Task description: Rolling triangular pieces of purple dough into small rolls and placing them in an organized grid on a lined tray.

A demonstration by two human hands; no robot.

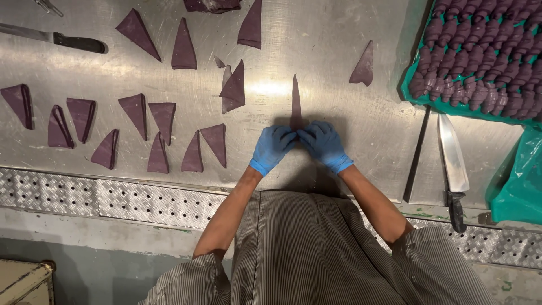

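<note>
On tray (407, 85): rolled purple pastries (485, 51); both hands' fingers (285, 138) pinching dough triangle (296, 104)

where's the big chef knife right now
In the head view the chef knife lies on the steel table at the right, blade pointing away, just below the tray of rolled purple dough, right of the right hand.

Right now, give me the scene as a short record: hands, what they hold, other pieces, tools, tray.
left hand: blue glove, fingers on the near, wide end of the dough triangle
right hand: blue glove, on the same end, fingertips meeting the left
dough triangle: purple, long, narrow, tip pointing away from the person
cut triangles: many, spread flat to the left on the steel table
tray of rolled pieces: far right, on green liner, in rows
chef's knife: right, below the tray
second knife: far left
</note>
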